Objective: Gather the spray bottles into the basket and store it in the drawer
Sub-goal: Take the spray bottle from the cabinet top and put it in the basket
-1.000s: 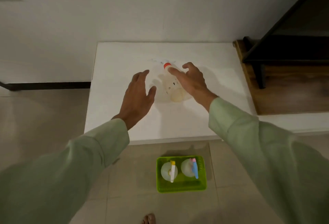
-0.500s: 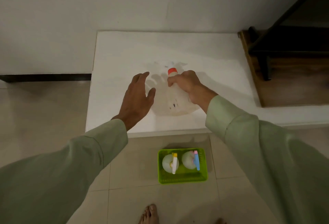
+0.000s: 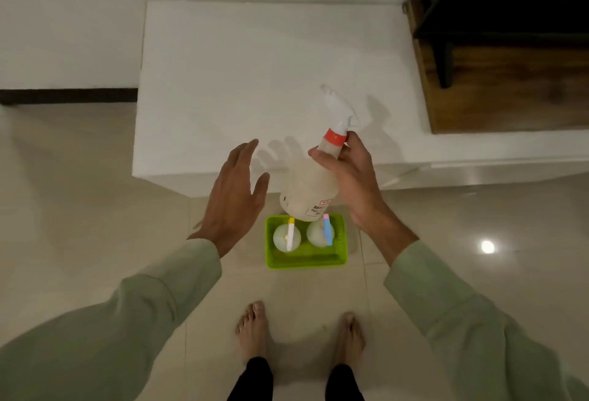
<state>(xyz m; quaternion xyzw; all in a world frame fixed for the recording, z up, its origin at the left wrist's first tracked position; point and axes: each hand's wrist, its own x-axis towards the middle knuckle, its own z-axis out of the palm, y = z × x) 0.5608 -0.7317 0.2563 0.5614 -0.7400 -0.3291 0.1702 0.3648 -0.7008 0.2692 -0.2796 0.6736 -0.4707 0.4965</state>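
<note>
Below the white counter (image 3: 255, 82), the right hand (image 3: 353, 184) grips the third spray bottle (image 3: 310, 190) above the green basket (image 3: 306, 260), left hand (image 3: 236, 196) spread empty; lowering it beside the two inside looks next

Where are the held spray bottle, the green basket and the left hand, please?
Spray bottle (image 3: 307, 190): head view, on its cloudy body.
Green basket (image 3: 306, 262): head view, on its near rim.
Left hand (image 3: 234, 200): head view, on its back.
</note>
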